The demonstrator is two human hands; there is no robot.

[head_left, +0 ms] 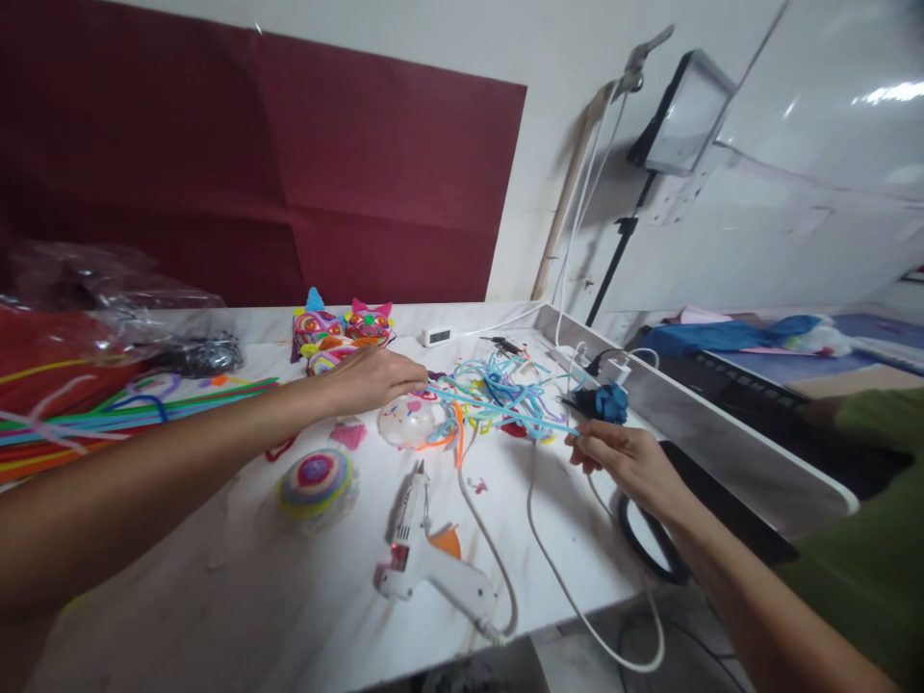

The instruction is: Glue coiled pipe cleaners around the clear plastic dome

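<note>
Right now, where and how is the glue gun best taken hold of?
Probably by its handle, coming from the near right with the right hand, if that first releases the blue strip. The glue gun lies on its side, handle slanting near right and nozzle pointing away, which should keep the hand off the nozzle. The cord leaves the handle's end.

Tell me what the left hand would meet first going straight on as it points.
Likely the tangled blue pipe cleaners ahead of the left hand; depth is unclear, so it might pass above.
</note>
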